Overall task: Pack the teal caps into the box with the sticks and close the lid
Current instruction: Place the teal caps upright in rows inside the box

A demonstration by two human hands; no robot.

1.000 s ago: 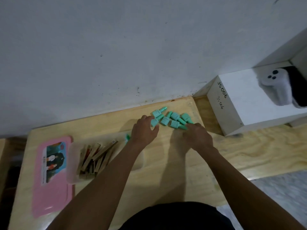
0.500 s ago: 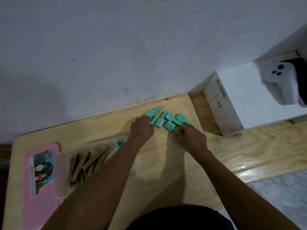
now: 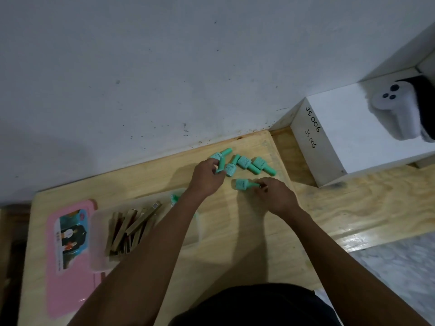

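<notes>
Teal caps (image 3: 244, 162), small squared bodies with slim necks, lie clustered right of the clear box (image 3: 146, 231) of sticks (image 3: 131, 225) beside its pink lid (image 3: 70, 255). Left hand (image 3: 206, 180) pinches one cap; right hand (image 3: 276, 195) grips another cap's (image 3: 242, 184) neck.
</notes>
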